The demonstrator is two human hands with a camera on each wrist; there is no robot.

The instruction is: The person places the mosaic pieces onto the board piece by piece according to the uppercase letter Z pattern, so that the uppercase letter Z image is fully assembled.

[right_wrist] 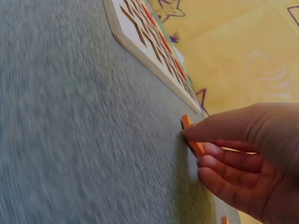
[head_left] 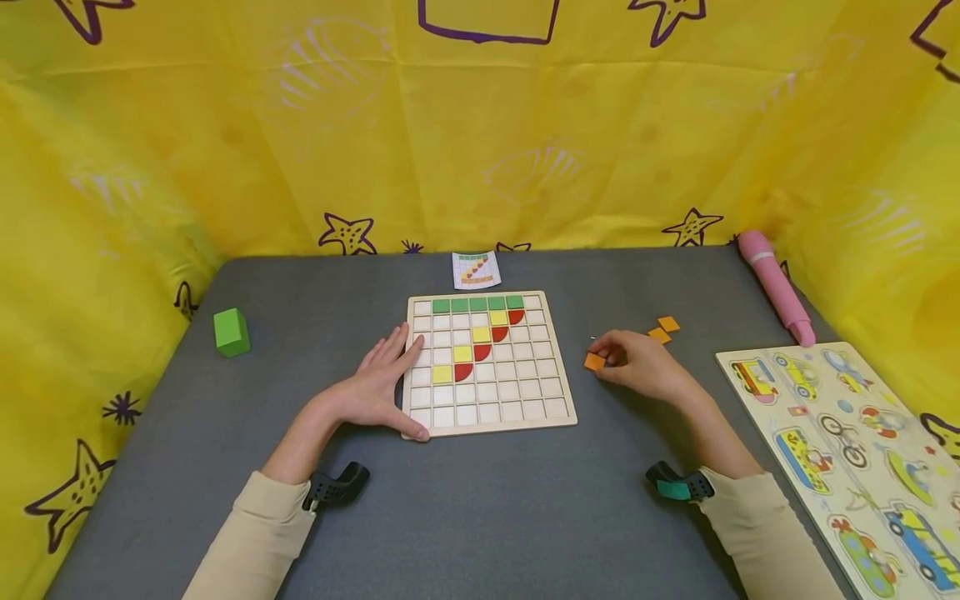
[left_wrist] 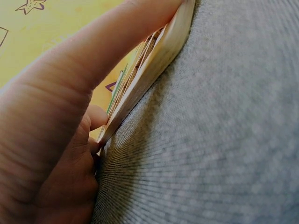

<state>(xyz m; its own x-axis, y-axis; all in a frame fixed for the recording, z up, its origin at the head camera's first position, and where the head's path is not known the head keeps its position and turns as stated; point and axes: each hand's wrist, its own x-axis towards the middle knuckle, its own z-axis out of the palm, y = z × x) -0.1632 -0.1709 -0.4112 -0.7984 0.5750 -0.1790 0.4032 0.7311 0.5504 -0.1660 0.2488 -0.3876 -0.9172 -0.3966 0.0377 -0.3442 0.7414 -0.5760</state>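
Thumb and fingers of the right hand point(head_left: 641, 364) are pinching an orange tile point(head_left: 594, 362); whether it is clear of the table I can't tell. The left hand point(head_left: 375, 390) spreads wide along the left edge of the gridded board point(head_left: 491, 414), thumb at its near corner. What matters to me: the tile sits just beyond the board's right edge, so the right hand is nearer; being square, it shows me no long axis. Farther off I see two loose orange tiles point(head_left: 668, 324), then the pattern card point(head_left: 476, 271).
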